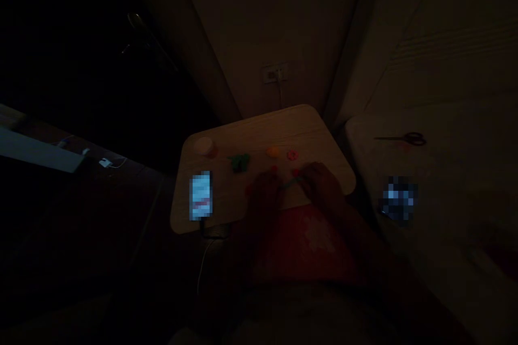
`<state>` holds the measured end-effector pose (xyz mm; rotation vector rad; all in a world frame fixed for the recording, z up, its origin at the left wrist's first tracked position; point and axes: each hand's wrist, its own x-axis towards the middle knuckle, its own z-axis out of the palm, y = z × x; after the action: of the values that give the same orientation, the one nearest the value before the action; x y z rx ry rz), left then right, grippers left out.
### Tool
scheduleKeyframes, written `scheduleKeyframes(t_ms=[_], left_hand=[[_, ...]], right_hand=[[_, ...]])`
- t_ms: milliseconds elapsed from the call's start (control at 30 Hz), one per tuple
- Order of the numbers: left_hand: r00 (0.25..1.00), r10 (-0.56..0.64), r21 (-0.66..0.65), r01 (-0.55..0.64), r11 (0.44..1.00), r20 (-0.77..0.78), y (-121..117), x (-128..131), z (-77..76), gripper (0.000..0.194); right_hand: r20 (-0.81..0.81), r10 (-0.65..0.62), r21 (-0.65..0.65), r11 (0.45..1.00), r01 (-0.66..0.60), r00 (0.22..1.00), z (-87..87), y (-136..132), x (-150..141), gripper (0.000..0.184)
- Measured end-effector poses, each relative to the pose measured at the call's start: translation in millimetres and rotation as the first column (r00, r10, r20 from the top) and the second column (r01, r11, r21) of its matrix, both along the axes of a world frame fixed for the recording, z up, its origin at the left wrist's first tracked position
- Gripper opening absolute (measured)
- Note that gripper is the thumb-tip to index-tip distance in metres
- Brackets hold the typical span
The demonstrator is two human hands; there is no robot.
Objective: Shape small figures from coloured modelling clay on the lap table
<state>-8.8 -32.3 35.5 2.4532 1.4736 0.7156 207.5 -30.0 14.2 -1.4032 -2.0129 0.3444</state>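
Observation:
The room is very dark. On a small wooden table (315, 129) my left hand (265, 194) and my right hand (321, 183) rest close together near the front edge. A thin pale green strip (289, 184) runs between them, and both hands seem to pinch its ends. Small red bits lie right by the hands. Further back on the table lie a green lump (239, 161), an orange piece (272, 151) and a red ring-shaped piece (292, 155). How the fingers are set is hard to see in this light.
A lit phone (201, 195) lies at the table's left front, with a cable hanging below. A pale round lid or cup (203, 145) sits at the back left. Scissors (407, 138) and a second glowing screen (399, 199) lie on the bed to the right. A wall socket (275, 73) is behind.

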Motion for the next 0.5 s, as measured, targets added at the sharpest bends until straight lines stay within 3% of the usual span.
scheduleKeyframes(t_ms=[233, 500], left_hand=[[1.000, -0.015, -0.039, 0.016, 0.999, 0.021, 2.0, 2.2, -8.2, 0.012], [0.998, -0.042, -0.098, 0.047, 0.994, 0.050, 1.3, 6.1, -2.2, 0.009]], right_hand=[[-0.090, 0.018, -0.015, 1.000, -0.019, 0.996, -3.5, 4.5, 0.7, 0.017], [-0.174, 0.065, 0.007, 0.998, -0.065, 0.983, 1.5, 16.7, -4.5, 0.014]])
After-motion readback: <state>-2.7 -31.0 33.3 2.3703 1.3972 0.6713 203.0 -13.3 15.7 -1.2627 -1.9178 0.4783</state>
